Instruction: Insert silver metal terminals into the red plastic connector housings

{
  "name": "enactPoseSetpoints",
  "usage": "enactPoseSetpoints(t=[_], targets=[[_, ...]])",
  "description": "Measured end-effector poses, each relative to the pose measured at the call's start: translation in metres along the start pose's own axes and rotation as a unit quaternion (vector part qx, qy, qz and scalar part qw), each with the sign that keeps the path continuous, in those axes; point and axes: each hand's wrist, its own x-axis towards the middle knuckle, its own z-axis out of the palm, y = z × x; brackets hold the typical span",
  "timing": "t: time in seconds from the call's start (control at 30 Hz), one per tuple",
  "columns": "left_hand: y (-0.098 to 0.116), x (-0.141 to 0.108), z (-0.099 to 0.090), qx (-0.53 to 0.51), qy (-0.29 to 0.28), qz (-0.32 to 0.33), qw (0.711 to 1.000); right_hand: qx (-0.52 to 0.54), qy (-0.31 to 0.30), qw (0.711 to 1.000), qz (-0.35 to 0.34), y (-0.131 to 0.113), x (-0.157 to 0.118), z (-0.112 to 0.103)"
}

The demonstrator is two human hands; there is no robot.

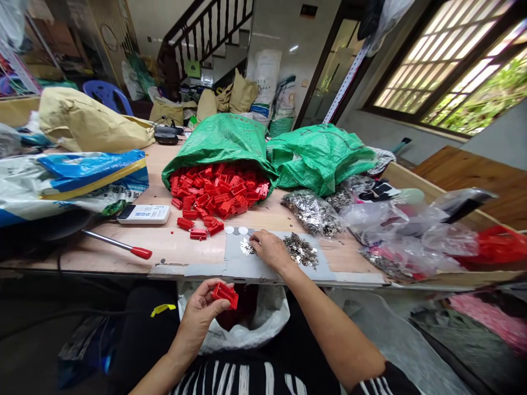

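Observation:
My left hand [202, 308] grips a red plastic housing [225, 296], its hollow side turned up, above an open white sack [263, 329] at my lap. Over the grey mat [239, 266] on the table, my right hand [269, 249] reaches down with fingers pressed together at a small pile of shiny metal pieces [247, 247]. Whatever lies between those fingertips is too small to make out. A larger pile of metal pieces [302, 251] sits just right of that hand. Many more red housings [222, 189] spill from a green woven sack [226, 137] further back.
A lever with a red grip [141, 253] juts out at the left, near a white power bank-like box [144, 214]. Another green sack [321, 156], a bag of metal parts [310, 213] and clear plastic bags [411, 236] crowd the right. A blue-white bag [74, 178] lies left.

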Motion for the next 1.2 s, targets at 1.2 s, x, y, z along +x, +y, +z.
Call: enactPoseSetpoints(t=[1.2], targets=[[-0.020, -0.012, 0.006, 0.149, -0.037, 0.002, 0.988, 0.108, 0.103, 0.979, 0.136, 0.077, -0.109, -0.014]])
